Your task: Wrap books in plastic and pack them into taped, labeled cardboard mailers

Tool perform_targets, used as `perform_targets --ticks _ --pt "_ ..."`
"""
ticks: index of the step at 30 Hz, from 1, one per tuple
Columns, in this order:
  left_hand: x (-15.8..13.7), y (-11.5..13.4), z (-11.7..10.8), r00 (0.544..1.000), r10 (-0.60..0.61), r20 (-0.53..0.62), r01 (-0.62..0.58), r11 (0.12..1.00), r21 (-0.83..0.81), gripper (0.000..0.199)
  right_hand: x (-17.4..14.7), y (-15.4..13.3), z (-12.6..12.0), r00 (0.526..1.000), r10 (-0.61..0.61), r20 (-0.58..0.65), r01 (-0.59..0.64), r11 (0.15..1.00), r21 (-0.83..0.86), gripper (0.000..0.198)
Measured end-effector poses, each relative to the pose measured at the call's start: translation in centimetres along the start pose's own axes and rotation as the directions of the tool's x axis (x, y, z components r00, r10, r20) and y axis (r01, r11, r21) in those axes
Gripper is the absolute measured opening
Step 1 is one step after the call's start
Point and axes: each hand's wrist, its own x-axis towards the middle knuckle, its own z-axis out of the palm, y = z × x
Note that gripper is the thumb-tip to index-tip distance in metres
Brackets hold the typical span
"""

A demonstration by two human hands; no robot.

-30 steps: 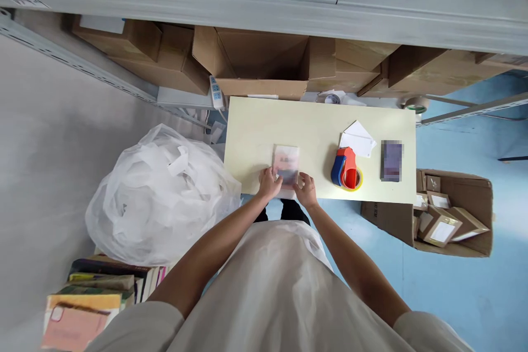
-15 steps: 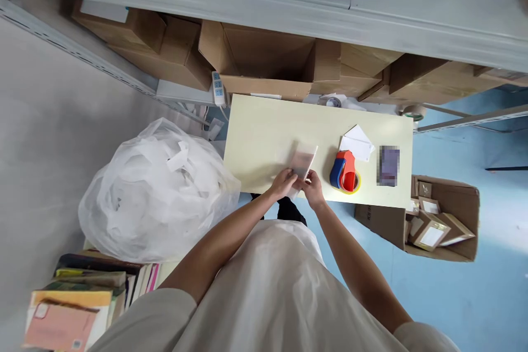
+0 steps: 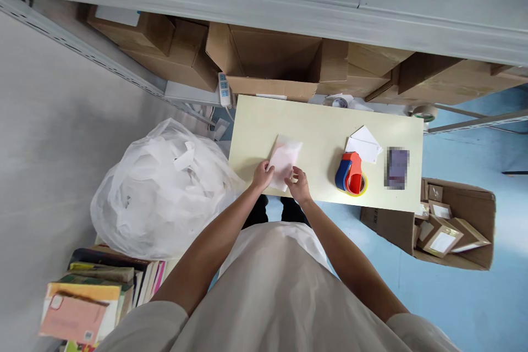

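Observation:
A flat, pale pinkish-white packet (image 3: 284, 159), seemingly in thin translucent wrap, lies tilted over the near edge of the cream table (image 3: 322, 121). My left hand (image 3: 263, 175) is closed on its left edge, thumb on top. At the packet's lower right edge is my right hand (image 3: 299, 184), fingers bent and apart; whether the fingertips touch the wrap is hard to tell. To the right stands a red and blue tape dispenser (image 3: 350, 172) with a yellow-edged roll. White cards (image 3: 363, 144) lie behind it, and a blurred dark rectangular item (image 3: 397, 168) is farther right.
A big translucent bag (image 3: 165, 192) of white scraps sits left, above stacked books (image 3: 91, 291). Cardboard boxes (image 3: 272, 55) fill the shelf behind the table, below a grey shelf beam (image 3: 247, 8). An open carton (image 3: 487, 231) of small parcels is on the right. A power strip (image 3: 224, 89) hangs behind.
The packet has been turned and moved left, with its broad pale face now upward. My hands have moved apart; the right one has loosened its fingers. The view has shifted slightly.

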Motion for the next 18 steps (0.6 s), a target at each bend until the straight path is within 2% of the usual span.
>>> perform_targets --ticks 4,7,10,13,18 --pt "-1.1 -0.6 -0.3 0.999 0.025 -0.028 -0.023 0.996 0.088 0.038 0.3 1.1 -0.9 0.991 0.132 -0.006 -0.131 0.987 0.092 0.061" --pt "-2.4 -0.6 -0.1 0.999 0.038 -0.034 -0.031 0.983 0.181 0.046 0.9 1.0 -1.0 0.986 0.167 0.019 -0.168 0.974 0.151 0.058" --pt "-3.0 -0.4 0.3 0.999 -0.046 0.005 0.044 0.982 0.182 0.051 1.5 0.5 -0.6 0.988 0.117 0.102 -0.133 0.978 0.162 0.045" --pt "-2.7 0.0 0.6 0.988 -0.152 0.006 0.150 0.981 0.119 0.054 2.3 -0.2 0.0 0.991 0.069 0.111 -0.080 0.992 0.099 0.035" --pt "0.1 0.4 -0.8 0.981 -0.145 -0.126 0.153 0.987 0.057 0.052 5.2 -2.5 2.3 0.990 -0.030 0.139 0.037 0.998 -0.046 0.019"
